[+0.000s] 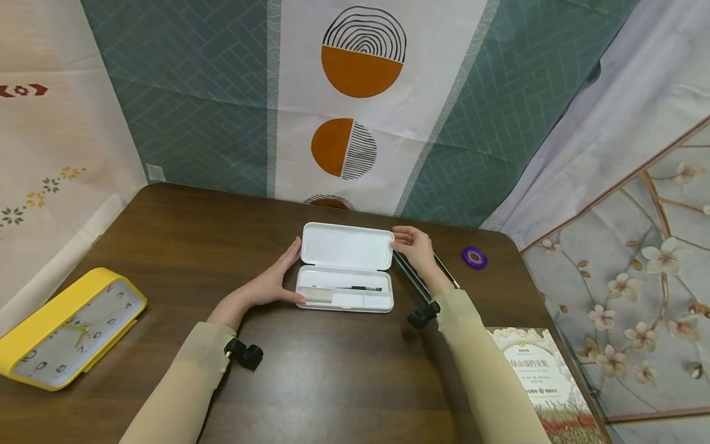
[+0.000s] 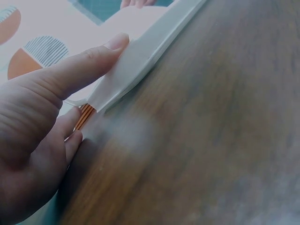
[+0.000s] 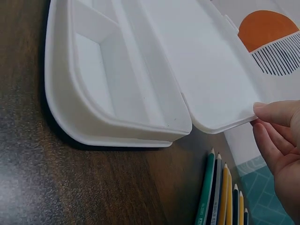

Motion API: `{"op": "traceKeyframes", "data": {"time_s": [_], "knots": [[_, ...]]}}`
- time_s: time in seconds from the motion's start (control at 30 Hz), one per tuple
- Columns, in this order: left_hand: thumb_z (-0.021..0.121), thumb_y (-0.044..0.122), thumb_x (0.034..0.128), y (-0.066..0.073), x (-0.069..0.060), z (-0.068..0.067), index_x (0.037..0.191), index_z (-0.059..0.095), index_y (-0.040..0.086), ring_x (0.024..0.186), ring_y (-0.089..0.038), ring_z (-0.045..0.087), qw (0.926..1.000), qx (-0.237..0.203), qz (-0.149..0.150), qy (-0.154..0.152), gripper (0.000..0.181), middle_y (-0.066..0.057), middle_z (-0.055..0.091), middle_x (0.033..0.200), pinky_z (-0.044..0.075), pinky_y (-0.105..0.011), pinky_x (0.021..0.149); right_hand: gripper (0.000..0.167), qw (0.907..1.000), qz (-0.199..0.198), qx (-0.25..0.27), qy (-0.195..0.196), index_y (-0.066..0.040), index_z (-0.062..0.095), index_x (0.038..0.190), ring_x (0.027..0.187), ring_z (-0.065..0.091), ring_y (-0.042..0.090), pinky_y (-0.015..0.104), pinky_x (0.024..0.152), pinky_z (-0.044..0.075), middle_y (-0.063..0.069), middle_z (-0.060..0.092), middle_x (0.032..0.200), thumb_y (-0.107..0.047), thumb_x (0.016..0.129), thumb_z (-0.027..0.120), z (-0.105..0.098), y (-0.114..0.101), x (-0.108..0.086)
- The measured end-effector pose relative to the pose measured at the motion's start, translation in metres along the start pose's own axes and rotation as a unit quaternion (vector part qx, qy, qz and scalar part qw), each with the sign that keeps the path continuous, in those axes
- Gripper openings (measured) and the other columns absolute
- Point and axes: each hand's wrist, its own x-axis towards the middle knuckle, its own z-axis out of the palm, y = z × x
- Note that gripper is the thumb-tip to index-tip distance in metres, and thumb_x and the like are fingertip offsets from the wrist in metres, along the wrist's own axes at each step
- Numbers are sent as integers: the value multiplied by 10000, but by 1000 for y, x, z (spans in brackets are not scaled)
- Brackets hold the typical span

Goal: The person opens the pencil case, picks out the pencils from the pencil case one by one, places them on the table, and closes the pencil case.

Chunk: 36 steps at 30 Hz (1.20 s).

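A white pencil case [image 1: 377, 300] lies on the table with its lid [image 1: 346, 246] raised back. Inside are a thin dark pen [image 1: 363, 288] and a pale block [image 1: 317, 295], perhaps an eraser. My left hand [image 1: 265, 287] spans the case's left side, its thumb on the front left corner and its fingers stretched out near the lid. Thumb and fingers of my right hand [image 1: 417, 250] pinch the lid's right corner, which the right wrist view shows closely. Several pencils [image 3: 220, 194] lie side by side right of the case, partly under my right wrist.
A yellow-framed clock [image 1: 83, 330] is at the left of the table. At the right are a purple ring-shaped roll [image 1: 474, 258] and an illustrated book [image 1: 546, 382], partly behind my right sleeve. Patterned cloth [image 1: 216, 98] hangs behind the table's back edge.
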Motion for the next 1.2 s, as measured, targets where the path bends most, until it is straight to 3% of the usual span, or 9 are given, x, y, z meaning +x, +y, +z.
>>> {"op": "traceKeyframes", "data": {"time_s": [0.4, 0.7, 0.87, 1.2], "knots": [[886, 266, 713, 0, 1, 1, 1581, 5, 75, 1512, -370, 20, 9995, 200, -230, -41, 1251, -160, 3, 1650, 107, -596, 1172, 399, 9986, -385, 194, 299, 93, 593, 1245, 1071, 635, 292, 164, 824, 518, 249, 661, 1184, 35, 864, 697, -3, 3, -12], [894, 234, 702, 1, 0, 1, 1585, 6, 96, 1499, -369, 48, 9998, 24, -216, 32, 1259, -171, 53, 1642, 106, -610, 1159, 378, 9955, -702, 355, 533, 116, 603, 1199, 907, 630, 26, 124, 799, 504, 265, 661, 1169, 29, 851, 719, -1, 3, -22], [893, 219, 704, 0, -1, 1, 1589, 40, 115, 1480, -377, 102, 9999, 3, -152, 72, 1234, -196, 93, 1615, 122, -628, 1145, 380, 9952, -762, 509, 356, 127, 600, 1190, 877, 631, -36, 129, 795, 509, 267, 672, 1116, 22, 848, 726, -6, 3, -29], [889, 237, 712, -1, 0, 0, 1545, 166, 22, 1473, -404, 174, 9994, 89, -319, 19, 1124, -225, 177, 1579, 161, -600, 1153, 338, 9943, -718, 779, -97, 153, 591, 1124, 824, 676, 11, 171, 761, 543, 43, 737, 948, 87, 819, 721, -15, 4, -45]]}}
